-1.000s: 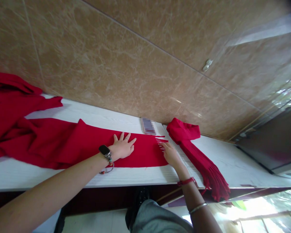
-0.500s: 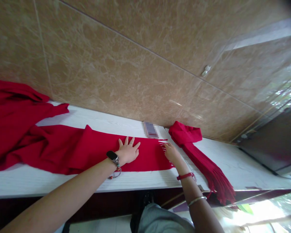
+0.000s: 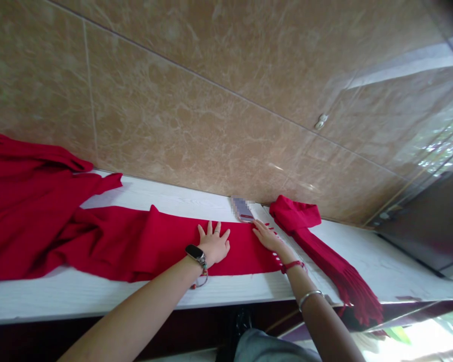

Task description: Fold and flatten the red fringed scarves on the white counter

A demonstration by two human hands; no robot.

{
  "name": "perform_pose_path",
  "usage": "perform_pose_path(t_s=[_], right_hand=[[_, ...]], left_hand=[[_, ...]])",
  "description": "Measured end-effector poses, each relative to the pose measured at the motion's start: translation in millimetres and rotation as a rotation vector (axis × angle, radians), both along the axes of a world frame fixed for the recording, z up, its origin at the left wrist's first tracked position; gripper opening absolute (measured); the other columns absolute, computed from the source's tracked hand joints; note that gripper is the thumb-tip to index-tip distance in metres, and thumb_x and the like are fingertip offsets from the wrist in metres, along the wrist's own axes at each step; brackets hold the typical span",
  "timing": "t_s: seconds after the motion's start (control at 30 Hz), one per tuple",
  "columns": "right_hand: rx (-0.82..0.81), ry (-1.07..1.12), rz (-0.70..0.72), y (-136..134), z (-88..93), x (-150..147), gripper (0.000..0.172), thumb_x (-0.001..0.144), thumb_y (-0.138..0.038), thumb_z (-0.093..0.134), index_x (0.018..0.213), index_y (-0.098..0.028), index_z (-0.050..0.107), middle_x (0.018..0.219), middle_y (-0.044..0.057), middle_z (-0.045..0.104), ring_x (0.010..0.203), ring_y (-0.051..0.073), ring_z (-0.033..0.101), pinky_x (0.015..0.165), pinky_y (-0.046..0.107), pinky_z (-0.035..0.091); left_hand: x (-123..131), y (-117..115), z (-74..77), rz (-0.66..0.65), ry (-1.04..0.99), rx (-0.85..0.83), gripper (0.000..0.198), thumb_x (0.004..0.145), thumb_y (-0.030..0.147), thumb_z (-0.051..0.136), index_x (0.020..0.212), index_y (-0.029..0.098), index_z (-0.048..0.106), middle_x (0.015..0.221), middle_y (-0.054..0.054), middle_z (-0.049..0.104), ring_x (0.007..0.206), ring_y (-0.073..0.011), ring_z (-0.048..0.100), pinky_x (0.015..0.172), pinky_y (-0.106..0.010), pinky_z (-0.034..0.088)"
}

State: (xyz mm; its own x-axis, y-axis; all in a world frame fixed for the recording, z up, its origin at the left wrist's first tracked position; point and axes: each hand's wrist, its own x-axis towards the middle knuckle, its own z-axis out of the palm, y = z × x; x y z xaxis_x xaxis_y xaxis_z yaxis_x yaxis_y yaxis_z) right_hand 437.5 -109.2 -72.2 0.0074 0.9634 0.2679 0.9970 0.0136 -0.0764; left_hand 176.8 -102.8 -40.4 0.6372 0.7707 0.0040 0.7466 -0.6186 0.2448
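Note:
A long red cloth (image 3: 177, 246) with a fringed right end lies along the white tabletop, smooth at the right and rumpled toward the left. My left hand (image 3: 214, 245) presses on its smooth part, fingers spread, holding nothing. Near the fringed end, my right hand (image 3: 266, 235) rests on the cloth with its fingers stretched out toward the upper left. Just beyond those fingertips is a phone-like object (image 3: 242, 208), partly pixelated, by the wall.
A folded red scarf (image 3: 317, 246) lies to the right, its fringe hanging over the front edge. More red cloth (image 3: 30, 201) is heaped at the far left. The tiled wall (image 3: 211, 115) borders the table's back, and a dark panel (image 3: 426, 221) stands far right.
My right hand has moved from the fringe up onto the cloth, and its fingers have straightened. My left hand stays flat on the cloth. The view has shifted slightly.

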Motion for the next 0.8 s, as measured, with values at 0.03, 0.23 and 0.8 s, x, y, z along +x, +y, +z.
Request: perform_pose_path(t_s=[0.03, 0.23, 0.8], right_hand=[[-0.022, -0.014, -0.062, -3.8, -4.3, 6.1, 0.039, 0.088, -0.024, 0.033, 0.124, -0.014, 0.046, 0.13, 0.015, 0.046, 0.122, 0.02, 0.041, 0.098, 0.041, 0.035], [-0.06, -0.025, -0.225, -20.6, -8.5, 37.9, 0.039, 0.089, -0.023, 0.031, 0.121, -0.008, 0.047, 0.129, 0.018, 0.046, 0.124, 0.023, 0.038, 0.097, 0.044, 0.036], [-0.024, 0.124, 0.316, -1.8, 0.8, -87.2, 0.045, 0.09, -0.031, 0.03, 0.129, -0.011, 0.042, 0.134, 0.015, 0.042, 0.127, 0.02, 0.033, 0.105, 0.042, 0.027]], left_hand=[[0.2, 0.2, -0.3, -0.001, 0.0, -0.003, 0.051, 0.086, 0.037, 0.025, 0.136, 0.026, 0.031, 0.146, -0.009, 0.018, 0.131, -0.041, 0.01, 0.095, -0.068, 0.009], [0.0, -0.4, 2.0, -0.002, 0.003, -0.011, 0.052, 0.086, 0.037, 0.025, 0.136, 0.025, 0.032, 0.146, -0.011, 0.019, 0.13, -0.0419, 0.009, 0.094, -0.068, 0.009], [-48.8, 13.3, 49.8, -0.063, 0.268, -0.207, 0.061, 0.083, 0.043, 0.04, 0.137, 0.017, 0.027, 0.147, -0.009, 0.01, 0.135, -0.0223, 0.009, 0.106, -0.046, 0.017]])
